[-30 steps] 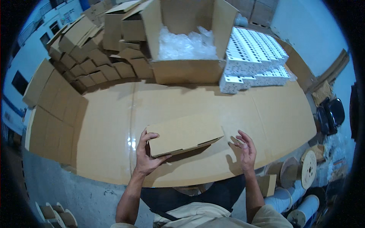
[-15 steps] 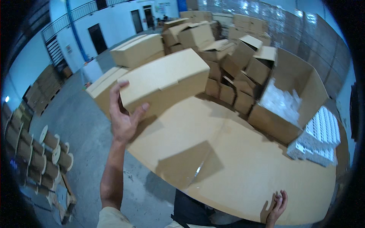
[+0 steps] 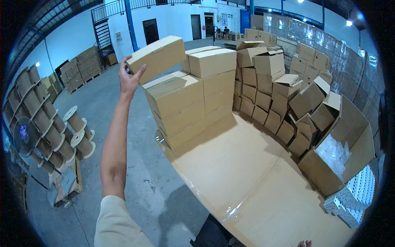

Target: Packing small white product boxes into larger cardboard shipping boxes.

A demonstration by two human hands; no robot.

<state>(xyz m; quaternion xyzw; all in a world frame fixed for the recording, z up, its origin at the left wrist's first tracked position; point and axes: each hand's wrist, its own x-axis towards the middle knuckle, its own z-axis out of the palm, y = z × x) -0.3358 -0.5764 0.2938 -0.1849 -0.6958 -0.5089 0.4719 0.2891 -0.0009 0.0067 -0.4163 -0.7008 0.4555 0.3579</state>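
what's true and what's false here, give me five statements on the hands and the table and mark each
1. The left hand holds a cardboard box. True.
2. The right hand is fully in view. False: only a small part of it shows, at the lower edge.
3. Clear plastic lies inside the large open carton. True.
4. The white dotted pieces are left of that carton in the picture. False: they are at its lower right.
5. A stack of closed boxes stands on the tabletop. True.

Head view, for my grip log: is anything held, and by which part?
Left hand: a cardboard box, by its left end. Right hand: cannot tell, mostly out of frame.
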